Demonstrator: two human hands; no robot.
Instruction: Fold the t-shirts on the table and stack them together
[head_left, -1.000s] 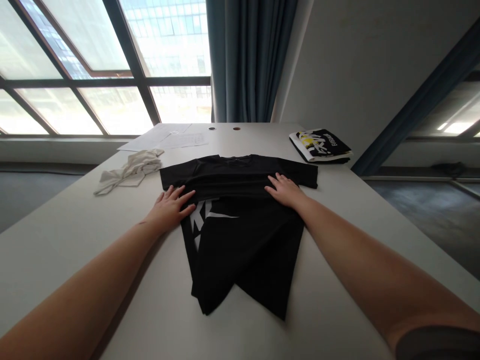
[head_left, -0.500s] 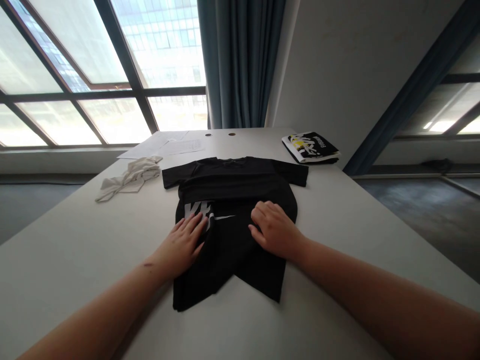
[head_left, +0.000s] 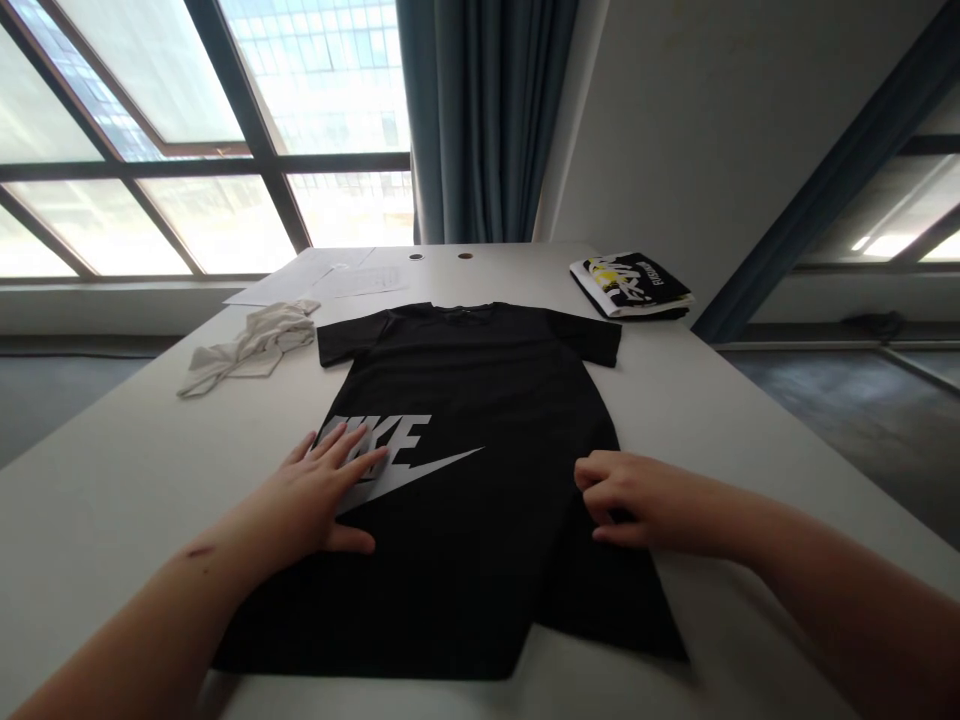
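A black T-shirt (head_left: 480,390) with a grey logo and swoosh lies on the white table (head_left: 757,440), its collar toward the far end and both sleeves spread. My left hand (head_left: 315,490) rests on the logo, fingers spread flat, covering part of the letters. At the shirt's right side, my right hand (head_left: 619,500) has its fingers curled together in a pinch on the black fabric. Near that hand the lower right part of the shirt is folded or overlapped, and the bottom edge has a notch.
A crumpled off-white cloth (head_left: 251,345) lies at the left. Sheets of paper (head_left: 300,275) are at the far left, and a folded black, white and yellow garment (head_left: 634,285) sits at the far right. Behind the table hangs a blue curtain (head_left: 480,120).
The shirt's front has spread out wider and nearer, showing more of the logo. My left hand has moved left with fingers wider apart; my right hand has moved right and toward me.
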